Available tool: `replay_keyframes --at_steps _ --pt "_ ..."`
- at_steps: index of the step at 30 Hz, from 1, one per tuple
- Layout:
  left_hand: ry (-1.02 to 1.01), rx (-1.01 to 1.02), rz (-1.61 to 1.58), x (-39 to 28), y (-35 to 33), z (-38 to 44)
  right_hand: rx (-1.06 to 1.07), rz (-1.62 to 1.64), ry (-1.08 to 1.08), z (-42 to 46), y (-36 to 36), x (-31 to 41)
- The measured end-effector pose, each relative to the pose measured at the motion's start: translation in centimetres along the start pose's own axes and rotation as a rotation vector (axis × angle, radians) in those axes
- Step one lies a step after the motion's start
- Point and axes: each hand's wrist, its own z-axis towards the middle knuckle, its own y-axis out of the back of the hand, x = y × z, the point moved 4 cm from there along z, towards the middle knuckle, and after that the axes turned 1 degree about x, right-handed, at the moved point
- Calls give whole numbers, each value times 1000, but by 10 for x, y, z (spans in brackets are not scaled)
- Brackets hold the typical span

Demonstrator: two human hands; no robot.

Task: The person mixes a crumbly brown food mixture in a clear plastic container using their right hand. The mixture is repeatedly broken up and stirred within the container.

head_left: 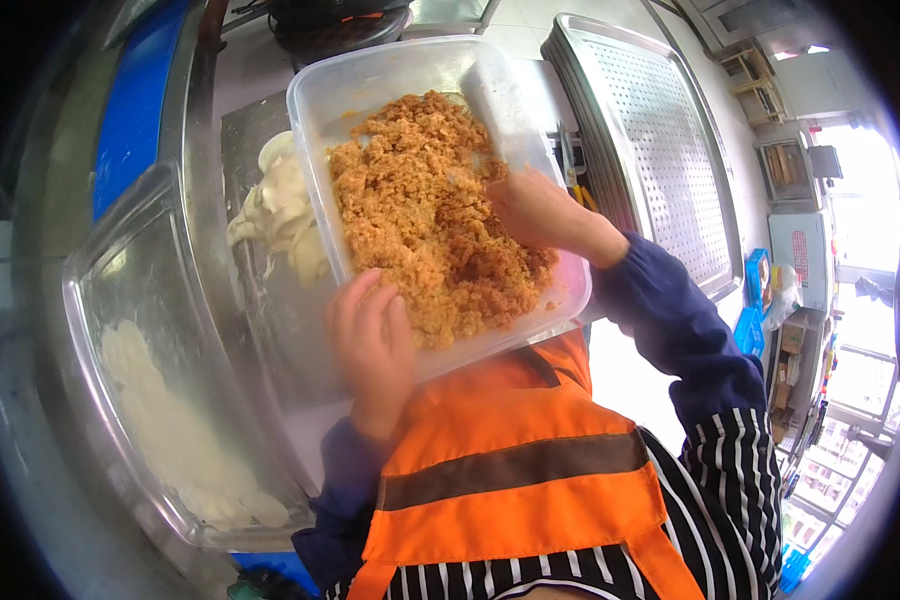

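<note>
A translucent plastic tub (311, 112) stands tilted in front of my body, holding an orange-brown crumbly filling (405, 195). My left hand (375, 341) grips the tub's near left rim, fingers curled over the edge. Inside the tub, my right hand (536, 210) reaches over the right wall into the filling. Its fingers are bent and partly hidden, and a small clump shows by the fingertips; whether they hold it is unclear. Just left of the tub lies a lumpy pile of pale dough (281, 199), partly covered by the tub's wall.
On the left, a metal tray (187, 322) holds a row of pale dough pieces (172, 435). A stack of perforated metal trays (660, 142) stands to the right. Yellow-handled scissors (583, 196) lie between tub and stack. Blue baskets (754, 300) and shelving sit at far right.
</note>
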Motion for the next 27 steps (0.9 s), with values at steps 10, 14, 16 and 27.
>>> replay_keyframes --at_steps 10,14,16,27 --pt "-4 16 34 -3 0 1 -45 -422 200 16 -45 53" --pt "-4 24 41 -2 -2 1 54 -362 44 25 -30 28" --pt "8 11 49 -1 0 -1 8 -280 11 8 -7 16" --pt "19 36 49 -2 -1 2 -48 -226 1 55 -28 12"
